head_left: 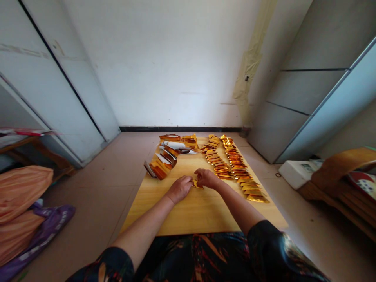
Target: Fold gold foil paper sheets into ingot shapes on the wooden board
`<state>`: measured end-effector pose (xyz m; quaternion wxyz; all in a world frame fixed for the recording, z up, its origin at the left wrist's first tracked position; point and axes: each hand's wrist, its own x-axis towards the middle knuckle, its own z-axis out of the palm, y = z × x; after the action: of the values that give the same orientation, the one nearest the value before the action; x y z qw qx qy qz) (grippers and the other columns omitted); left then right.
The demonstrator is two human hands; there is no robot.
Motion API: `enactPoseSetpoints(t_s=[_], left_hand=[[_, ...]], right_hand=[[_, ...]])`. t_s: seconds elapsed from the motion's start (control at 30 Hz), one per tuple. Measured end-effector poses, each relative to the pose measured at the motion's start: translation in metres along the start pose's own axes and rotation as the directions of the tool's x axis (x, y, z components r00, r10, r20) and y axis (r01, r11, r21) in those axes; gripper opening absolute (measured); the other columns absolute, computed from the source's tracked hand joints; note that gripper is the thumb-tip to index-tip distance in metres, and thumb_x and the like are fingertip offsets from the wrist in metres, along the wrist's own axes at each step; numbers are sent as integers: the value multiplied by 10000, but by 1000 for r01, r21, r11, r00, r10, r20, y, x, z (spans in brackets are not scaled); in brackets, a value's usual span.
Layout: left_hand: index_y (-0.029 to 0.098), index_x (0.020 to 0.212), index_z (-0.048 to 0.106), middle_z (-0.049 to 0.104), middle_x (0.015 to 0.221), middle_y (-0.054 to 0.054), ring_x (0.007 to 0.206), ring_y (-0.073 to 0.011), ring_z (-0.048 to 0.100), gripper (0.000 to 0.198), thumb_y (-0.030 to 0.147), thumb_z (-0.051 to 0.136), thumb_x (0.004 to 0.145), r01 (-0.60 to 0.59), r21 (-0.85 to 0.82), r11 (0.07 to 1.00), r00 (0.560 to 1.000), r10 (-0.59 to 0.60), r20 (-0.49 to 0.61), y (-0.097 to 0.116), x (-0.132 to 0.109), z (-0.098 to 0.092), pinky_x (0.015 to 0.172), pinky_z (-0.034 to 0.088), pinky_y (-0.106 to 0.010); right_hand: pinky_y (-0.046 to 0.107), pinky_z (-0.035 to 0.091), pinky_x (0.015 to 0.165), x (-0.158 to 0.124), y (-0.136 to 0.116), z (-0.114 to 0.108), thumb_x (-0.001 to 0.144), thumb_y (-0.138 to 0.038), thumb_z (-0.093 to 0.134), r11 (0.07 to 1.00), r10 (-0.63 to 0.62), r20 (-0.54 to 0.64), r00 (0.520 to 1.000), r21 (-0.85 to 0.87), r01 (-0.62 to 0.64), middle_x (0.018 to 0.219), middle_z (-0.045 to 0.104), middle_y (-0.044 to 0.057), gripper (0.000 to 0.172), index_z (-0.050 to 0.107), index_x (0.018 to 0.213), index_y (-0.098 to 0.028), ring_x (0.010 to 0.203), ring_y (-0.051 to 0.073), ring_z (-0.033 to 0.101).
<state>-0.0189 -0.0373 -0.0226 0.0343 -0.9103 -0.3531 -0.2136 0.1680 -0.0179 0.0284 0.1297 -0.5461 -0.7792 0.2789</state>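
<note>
Between my two hands is a small piece of folded gold paper (197, 184), just above the wooden table. My left hand (181, 188) pinches its left side with closed fingers. On the other side, my right hand (208, 178) has its fingers bent down onto the paper, partly covering it. To the right, folded gold paper pieces stand overlapping in two long rows, an inner row (217, 162) and an outer row (242, 170). Loose stacks of gold paper sheets (161, 166) lie at the far left of the table, beside a white wrapped roll (173, 145).
The wooden table (182, 217) reaches to my lap. Orange and purple bags (25, 215) rest on the floor at left. A grey refrigerator (296, 90), a white box (298, 173) and a wooden bench (337, 188) stand at right. A white wall (164, 70) is behind the table.
</note>
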Motion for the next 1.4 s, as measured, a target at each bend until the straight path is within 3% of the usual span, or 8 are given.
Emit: enactPoseSetpoints(t_s=[0.1,0.17,0.3,0.73,1.1,1.4], left_hand=[[164,905,687,629,881,-65,859,-171,555,250,144,437,903,17,-16,1000,1000,-17,-11,-1,1,0,801,471,-297],[172,887,693,618,844,-64,845,-174,545,236,137,459,889,40,-30,999,999,-40,-22,-2,1,0,780,457,-304],[170,821,691,600,785,-59,811,-175,535,222,165,479,887,61,-18,998,998,-62,-30,-1,2,-1,732,429,-309],[181,799,674,604,736,-51,763,-171,545,240,155,453,887,79,11,997,997,-79,-18,-3,7,-3,707,411,-301],[165,770,644,616,799,-69,810,-184,555,202,160,470,872,252,36,967,967,-253,26,11,14,-8,745,430,-308],[177,805,617,623,855,-72,859,-210,565,103,225,538,850,424,99,900,899,-431,74,21,21,-11,751,402,-331]], right_hand=[[237,436,773,-13,2,-2,697,-127,676,971,-203,-91,975,-144,188,1001,631,55,278,678,972,-174,907,161,594],[223,431,757,-21,3,0,731,-137,653,957,-250,-82,965,-175,233,970,635,48,208,692,931,-179,871,147,598],[200,413,680,-29,2,7,733,-162,650,955,-207,-25,978,-224,196,898,642,32,187,693,914,-179,782,134,595],[189,390,693,-29,-2,15,901,-208,469,929,-132,-78,988,-358,96,951,651,51,221,683,950,-191,831,126,604],[200,385,682,-26,-8,30,947,-243,400,902,-19,-190,982,-428,-65,943,644,61,258,651,919,-191,851,134,606],[220,397,682,-23,-9,40,931,-240,438,886,40,-251,967,-439,-151,944,631,72,195,623,926,-178,845,151,602]])
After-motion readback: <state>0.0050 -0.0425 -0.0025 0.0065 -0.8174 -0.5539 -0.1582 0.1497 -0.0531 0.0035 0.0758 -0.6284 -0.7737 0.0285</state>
